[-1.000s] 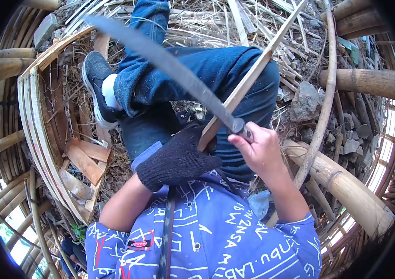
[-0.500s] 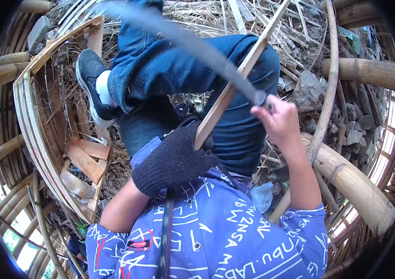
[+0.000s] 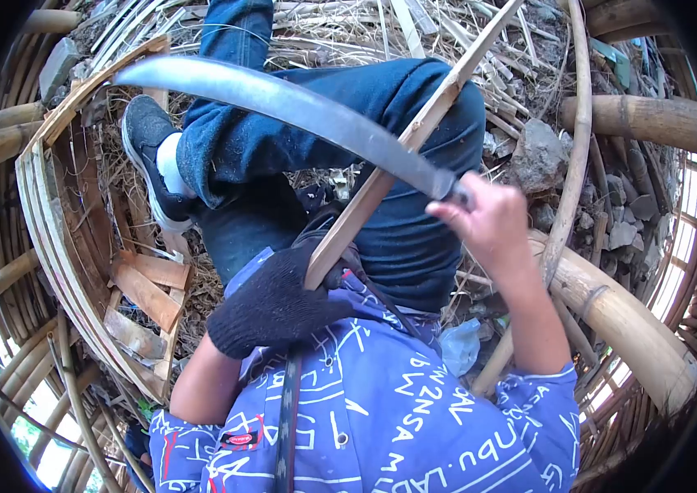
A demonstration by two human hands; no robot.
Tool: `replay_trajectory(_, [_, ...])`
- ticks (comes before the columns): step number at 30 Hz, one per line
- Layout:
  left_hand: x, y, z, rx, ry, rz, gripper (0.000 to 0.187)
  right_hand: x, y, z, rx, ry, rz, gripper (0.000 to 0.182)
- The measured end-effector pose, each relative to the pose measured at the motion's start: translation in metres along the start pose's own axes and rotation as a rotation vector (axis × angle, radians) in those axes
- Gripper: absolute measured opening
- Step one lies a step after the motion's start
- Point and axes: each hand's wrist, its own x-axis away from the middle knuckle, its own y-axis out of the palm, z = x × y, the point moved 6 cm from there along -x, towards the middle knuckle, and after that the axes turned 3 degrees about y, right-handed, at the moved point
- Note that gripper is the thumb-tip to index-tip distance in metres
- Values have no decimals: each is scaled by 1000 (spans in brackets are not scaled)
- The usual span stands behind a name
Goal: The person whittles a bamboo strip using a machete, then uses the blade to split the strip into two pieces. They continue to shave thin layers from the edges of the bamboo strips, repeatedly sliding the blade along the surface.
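My left hand (image 3: pixel 274 300), in a black knit glove, grips the lower end of a long bamboo strip (image 3: pixel 430 115) that slants up to the right across my blue-jeaned knee (image 3: pixel 414 99). My right hand (image 3: pixel 488 222) holds the handle of a long curved machete (image 3: pixel 282 103). Its grey blade reaches left across the strip, over my legs. My black shoe (image 3: pixel 147 164) with a white sock rests at the left.
Curved split bamboo strips (image 3: pixel 48 238) and short offcuts (image 3: pixel 147 287) lie at the left. Thick bamboo poles (image 3: pixel 636 329) lie at the right, and another bamboo pole (image 3: pixel 652 119) above them. Stones (image 3: pixel 537 156) and dry shavings cover the ground ahead.
My right hand has swung the machete, and its blade now lies flatter across the strip. My left hand has drawn the strip's end down and to the left, closer to my chest.
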Motion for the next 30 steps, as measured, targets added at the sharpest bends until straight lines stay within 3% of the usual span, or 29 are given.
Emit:
replay_trajectory(2, [1,-1,1,87,108,47,37,-14,-8,19,122,89,10,60])
replay_trajectory(3, [2,1,0,93,107,43,37,-18,-7,24,44,184,48,61])
replay_trajectory(6, [-1,-3,1,49,146,36,37,-6,-3,5,14,121,-8,63])
replay_trajectory(7, [3,0,-4,30,99,-8,36,-4,-5,0,80,-25,55,64])
replay_trajectory(8, [5,4,-9,11,50,-62,39,-5,-8,9,77,-13,55,64])
replay_trajectory(10, [1,7,-7,63,46,-42,40,-19,-16,38,143,149,40,62])
replay_trajectory(11, [-1,7,-7,118,47,-1,42,-26,-23,43,14,242,65,63])
replay_trajectory(14, [-5,5,-4,130,89,-10,48,-13,-7,21,-5,199,28,65])
replay_trajectory(15, [-4,2,-3,123,91,-9,48,-6,-3,16,68,24,53,63])
replay_trajectory(18, [1,1,-8,88,7,-15,49,-17,-14,28,229,43,69,67])
replay_trajectory(20, [-1,1,-10,45,-94,-57,47,-31,-26,54,22,295,110,65])
replay_trajectory(22, [-2,1,-14,-2,-56,-35,46,-29,-26,46,-47,274,175,62])
replay_trajectory(24, [-3,-2,-14,-59,-22,-27,46,-16,-14,37,-81,234,95,59])
replay_trajectory(27, [-5,0,-16,107,-7,-81,42,-5,-2,13,49,155,-4,56])
replay_trajectory(30, [-14,2,-28,144,80,29,42,-4,10,8,-6,152,13,56])
